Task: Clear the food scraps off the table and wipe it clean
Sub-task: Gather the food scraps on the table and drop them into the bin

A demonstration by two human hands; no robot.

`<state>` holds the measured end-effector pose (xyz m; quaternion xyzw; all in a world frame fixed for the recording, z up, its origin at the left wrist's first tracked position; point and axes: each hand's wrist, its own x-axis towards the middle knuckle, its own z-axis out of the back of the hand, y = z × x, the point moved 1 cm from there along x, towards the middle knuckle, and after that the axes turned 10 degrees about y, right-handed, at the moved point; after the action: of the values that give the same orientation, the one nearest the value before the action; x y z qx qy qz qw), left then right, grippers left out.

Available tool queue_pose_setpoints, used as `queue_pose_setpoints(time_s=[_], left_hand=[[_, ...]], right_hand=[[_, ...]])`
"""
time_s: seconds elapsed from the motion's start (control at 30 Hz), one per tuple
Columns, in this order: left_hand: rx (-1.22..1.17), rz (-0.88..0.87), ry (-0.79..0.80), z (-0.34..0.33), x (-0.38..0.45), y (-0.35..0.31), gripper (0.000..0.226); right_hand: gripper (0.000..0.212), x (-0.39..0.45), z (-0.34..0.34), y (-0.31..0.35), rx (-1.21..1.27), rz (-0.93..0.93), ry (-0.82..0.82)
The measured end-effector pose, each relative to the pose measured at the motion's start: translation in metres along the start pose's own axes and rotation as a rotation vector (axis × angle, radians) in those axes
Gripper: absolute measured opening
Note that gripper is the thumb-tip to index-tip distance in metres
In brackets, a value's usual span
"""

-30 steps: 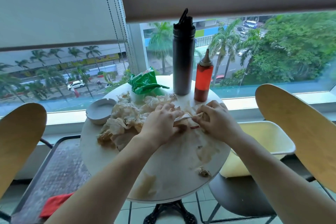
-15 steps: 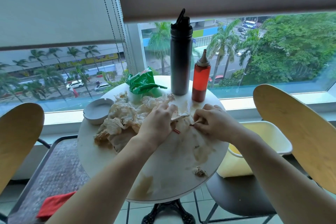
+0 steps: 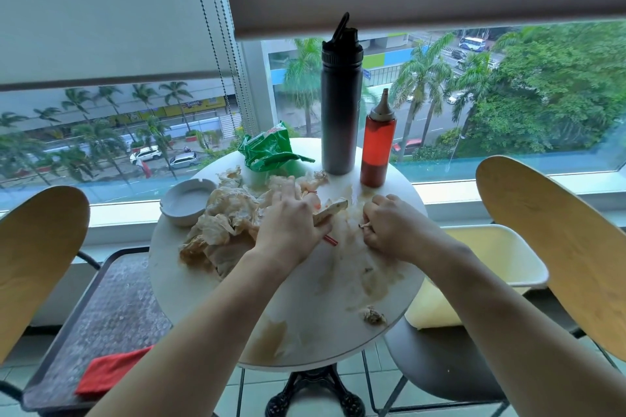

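A round white table is smeared with brown stains. A heap of crumpled, greasy paper wrappers lies on its left half. My left hand rests at the heap's right edge, closed on a pale scrap, with a small red stick poking out beneath it. My right hand is curled on the tabletop, pinching small bits of scrap. One brown food lump sits near the front right edge.
A black bottle, a red sauce bottle, a green snack bag and a white ashtray stand at the back. A yellow bin sits on the right chair. A red cloth lies on the left side table.
My hands have drawn slightly apart. The left hand has pulled the pale scrap and red stick toward the wrapper heap; the right hand has closed on small bits.
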<state>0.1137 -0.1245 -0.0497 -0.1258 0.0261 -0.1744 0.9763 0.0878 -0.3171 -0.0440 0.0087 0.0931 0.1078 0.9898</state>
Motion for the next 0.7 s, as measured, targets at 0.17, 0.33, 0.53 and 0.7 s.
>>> queue_pose_setpoints(time_s=[0.17,0.33,0.53,0.7], left_hand=[[-0.068,-0.003,0.017,-0.001,0.002,0.0,0.046],[-0.047,0.002,0.05,0.004,0.001,-0.002,0.05],[-0.11,0.019,0.07,0.008,0.003,-0.006,0.048],[-0.159,0.04,0.075,0.009,0.004,-0.008,0.084]], right_hand=[[0.025,0.0,-0.006,-0.004,0.102,0.0,-0.069],[0.014,-0.006,-0.003,-0.009,0.338,0.022,-0.213],[0.024,-0.014,0.008,-0.006,0.511,0.063,-0.278],[0.021,-0.019,0.01,-0.007,0.493,0.068,-0.36]])
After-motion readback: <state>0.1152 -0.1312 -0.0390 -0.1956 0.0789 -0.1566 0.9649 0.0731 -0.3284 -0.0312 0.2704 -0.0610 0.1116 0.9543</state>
